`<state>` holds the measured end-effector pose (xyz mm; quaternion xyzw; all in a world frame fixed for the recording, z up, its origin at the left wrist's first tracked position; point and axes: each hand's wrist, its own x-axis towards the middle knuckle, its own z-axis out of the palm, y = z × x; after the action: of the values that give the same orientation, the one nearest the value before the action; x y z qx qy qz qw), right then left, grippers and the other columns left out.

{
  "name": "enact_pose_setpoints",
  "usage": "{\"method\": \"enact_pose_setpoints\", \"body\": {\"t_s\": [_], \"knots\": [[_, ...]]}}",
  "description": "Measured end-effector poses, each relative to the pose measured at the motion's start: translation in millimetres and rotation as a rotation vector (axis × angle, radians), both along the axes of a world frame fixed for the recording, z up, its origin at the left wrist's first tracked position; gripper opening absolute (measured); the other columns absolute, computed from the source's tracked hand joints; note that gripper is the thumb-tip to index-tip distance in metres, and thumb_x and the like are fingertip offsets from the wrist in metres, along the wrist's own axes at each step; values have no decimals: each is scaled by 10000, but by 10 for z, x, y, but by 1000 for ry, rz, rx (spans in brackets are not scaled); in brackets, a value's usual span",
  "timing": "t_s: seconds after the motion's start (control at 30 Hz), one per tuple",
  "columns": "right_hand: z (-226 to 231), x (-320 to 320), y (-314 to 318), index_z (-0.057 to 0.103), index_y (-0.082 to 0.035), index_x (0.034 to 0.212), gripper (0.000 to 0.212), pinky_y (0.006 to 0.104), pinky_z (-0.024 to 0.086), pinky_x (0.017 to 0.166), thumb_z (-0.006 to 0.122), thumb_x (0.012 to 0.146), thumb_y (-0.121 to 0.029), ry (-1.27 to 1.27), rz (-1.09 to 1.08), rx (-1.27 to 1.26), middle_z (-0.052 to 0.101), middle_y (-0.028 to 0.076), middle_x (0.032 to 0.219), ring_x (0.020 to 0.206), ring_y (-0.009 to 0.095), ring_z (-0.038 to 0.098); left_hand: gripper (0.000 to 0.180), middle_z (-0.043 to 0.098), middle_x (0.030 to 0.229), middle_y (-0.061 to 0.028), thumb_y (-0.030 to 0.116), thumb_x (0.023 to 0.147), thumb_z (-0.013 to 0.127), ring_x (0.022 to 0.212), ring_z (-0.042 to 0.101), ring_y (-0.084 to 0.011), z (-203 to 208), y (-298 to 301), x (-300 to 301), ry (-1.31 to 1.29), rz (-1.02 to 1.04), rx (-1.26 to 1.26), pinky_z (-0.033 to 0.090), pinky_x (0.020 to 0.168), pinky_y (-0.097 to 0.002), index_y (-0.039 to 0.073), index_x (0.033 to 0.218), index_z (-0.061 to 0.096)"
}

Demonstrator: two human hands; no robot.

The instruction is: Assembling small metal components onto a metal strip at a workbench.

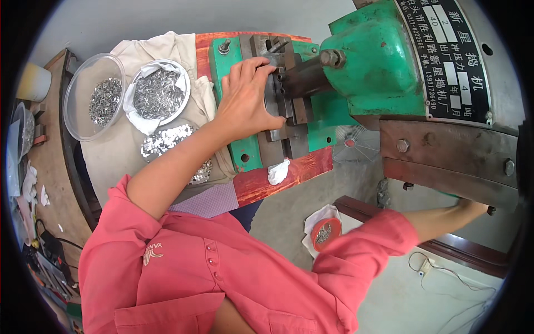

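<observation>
Red wood-grained tabletop (308, 170) carries a green metal press (372, 61); on its dark steel die block (295, 146) rests the left hand (245, 103), thumb and fingers widely parted. By the press's side, the right hand (473, 209) is partly hidden, its grip impossible to tell.

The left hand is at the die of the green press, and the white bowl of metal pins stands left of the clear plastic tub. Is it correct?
Not quite: the head view shows the white bowl right of the clear plastic tub. The left hand is at the die.
</observation>
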<state>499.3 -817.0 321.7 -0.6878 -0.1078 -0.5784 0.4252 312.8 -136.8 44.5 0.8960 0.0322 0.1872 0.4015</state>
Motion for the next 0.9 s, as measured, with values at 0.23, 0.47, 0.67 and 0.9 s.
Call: {"method": "enact_pose_setpoints", "body": {"t_s": [0.23,0.47,0.67,0.9], "knots": [[-1099,-971,2656,550,40,1307,413,420,568,887,564,1028,-265,-133,-147,-144,629,182,1219,1006,278,656,903,419,1426,-141,299,559,884,1325,372,-363,-144,133,-82,-55,-43,-95,334,1055,-483,12,1329,508],[-834,-1121,3119,554,58,1288,405,433,577,852,575,1015,-240,91,88,145,634,170,1211,1002,287,660,922,416,1422,-141,298,580,896,1323,373,-365,-155,142,-62,-59,-51,-105,327,1069,-478,1,1350,486],[-3,-1147,2697,568,62,1276,396,406,577,846,587,998,-219,287,-99,-131,637,148,1213,1007,281,656,949,412,1438,-136,294,582,900,1324,374,-367,-175,163,-85,-56,-54,-112,325,1083,-488,24,1381,465],[-138,-1149,2753,571,57,1281,412,419,573,855,566,1009,-252,108,-131,-257,647,156,1199,1010,284,657,976,406,1461,-136,291,582,904,1335,368,-374,-184,168,-70,-56,-65,-125,325,1095,-499,54,1410,445]]}}
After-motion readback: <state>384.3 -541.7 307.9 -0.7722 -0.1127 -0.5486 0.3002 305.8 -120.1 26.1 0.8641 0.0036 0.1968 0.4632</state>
